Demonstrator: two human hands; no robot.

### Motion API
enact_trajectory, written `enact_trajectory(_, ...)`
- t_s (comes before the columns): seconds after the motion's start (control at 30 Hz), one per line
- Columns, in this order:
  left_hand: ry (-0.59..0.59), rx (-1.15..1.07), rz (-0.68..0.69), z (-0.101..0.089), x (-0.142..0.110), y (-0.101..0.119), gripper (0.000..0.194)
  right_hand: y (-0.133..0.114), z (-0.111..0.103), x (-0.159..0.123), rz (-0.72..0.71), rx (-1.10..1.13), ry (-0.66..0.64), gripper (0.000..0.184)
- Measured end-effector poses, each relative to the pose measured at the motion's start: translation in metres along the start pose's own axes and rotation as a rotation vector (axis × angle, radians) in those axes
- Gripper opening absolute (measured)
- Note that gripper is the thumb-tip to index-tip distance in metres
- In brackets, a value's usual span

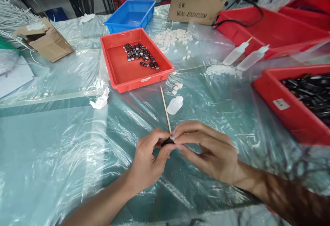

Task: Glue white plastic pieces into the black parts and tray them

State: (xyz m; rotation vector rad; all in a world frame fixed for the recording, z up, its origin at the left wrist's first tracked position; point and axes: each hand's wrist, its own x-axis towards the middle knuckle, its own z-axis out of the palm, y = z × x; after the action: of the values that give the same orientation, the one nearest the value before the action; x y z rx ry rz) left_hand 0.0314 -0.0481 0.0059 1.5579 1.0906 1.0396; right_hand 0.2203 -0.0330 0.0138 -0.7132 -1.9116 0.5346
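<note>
From my head view, left to right: an open-topped brown carton lies tilted on the plastic-covered table. Crumpled white tissue rests below the near-left part of the red tray, which bears small black pieces; a blue tray sits behind it. My left hand pinches a small dark piece between thumb and fingers. The wooden stick lies just beyond, beside a white blob. My right hand, fingertips closed together, meets the same piece from the right. Farther right are two squeeze bottles and a red bin of dark parts.
</note>
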Motion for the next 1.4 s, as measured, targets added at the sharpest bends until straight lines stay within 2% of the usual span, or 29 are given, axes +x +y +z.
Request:
enact_trajectory(0.17,0.001,0.032,0.006,-0.002,0.001,0.0,0.002,0.004,0.001,-0.002,0.083,0.057,0.007,0.026)
enact_trajectory(0.33,0.019,0.035,0.023,-0.004,0.002,0.0,0.003,0.004,0.006,-0.003,0.151,0.112,0.068,0.028)
enact_trajectory(0.47,0.042,0.014,0.05,-0.002,0.002,-0.001,0.003,0.005,0.008,-0.004,0.169,0.131,0.09,0.026)
enact_trajectory(0.6,0.06,-0.007,0.053,-0.001,0.001,0.001,0.004,0.004,0.005,-0.003,0.127,0.102,0.054,0.027)
enact_trajectory(0.8,0.061,-0.009,0.069,-0.002,-0.004,0.0,0.005,0.001,0.005,-0.007,-0.026,0.048,0.055,0.035)
enact_trajectory(0.9,0.057,-0.024,0.063,-0.002,-0.003,-0.002,0.006,0.001,0.006,-0.007,-0.028,0.051,0.047,0.035)
enact_trajectory(0.97,0.058,0.013,0.084,-0.004,0.0,-0.001,0.006,0.003,0.002,-0.004,0.039,0.112,0.024,0.028)
enact_trajectory(1.07,0.058,0.166,0.204,-0.009,0.008,0.003,0.007,0.009,-0.007,0.006,0.275,0.308,0.002,0.012)
enact_trajectory(1.17,0.064,0.325,0.326,-0.015,0.011,0.005,0.009,0.017,-0.015,0.015,0.5,0.591,-0.208,0.028)
enact_trajectory(1.23,0.077,0.398,0.342,-0.017,0.011,0.003,0.01,0.023,-0.013,0.016,0.587,0.742,-0.385,0.04)
enact_trajectory(1.27,0.079,0.417,0.339,-0.018,0.01,0.001,0.011,0.027,-0.011,0.014,0.625,0.804,-0.431,0.043)
enact_trajectory(1.4,0.039,0.415,0.358,-0.02,0.01,-0.002,0.012,0.042,0.004,0.005,0.718,1.032,-0.436,0.057)
